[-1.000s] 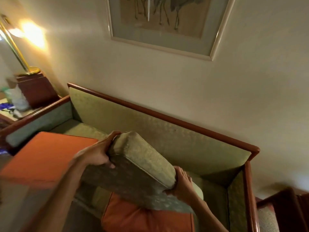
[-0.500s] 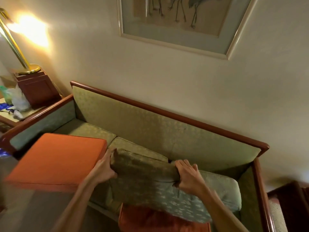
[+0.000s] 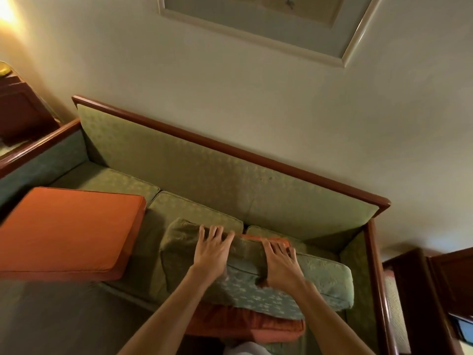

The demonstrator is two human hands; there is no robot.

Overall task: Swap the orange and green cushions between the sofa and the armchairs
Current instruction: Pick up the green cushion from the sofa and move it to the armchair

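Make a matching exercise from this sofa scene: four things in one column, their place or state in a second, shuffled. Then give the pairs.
Things:
1. big orange cushion
2. green cushion
3. lower orange cushion
4. framed picture

Places or states:
A. hangs on the wall above the sofa
B. pressed by the left hand and the right hand
C. lies at the sofa's left end
D. lies beneath the green cushion

Pairs: 1-C, 2-B, 3-D, 4-A

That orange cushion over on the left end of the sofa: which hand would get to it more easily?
Probably the left hand: it rests on the green cushion on the side nearer the orange cushion. The right hand lies farther away.
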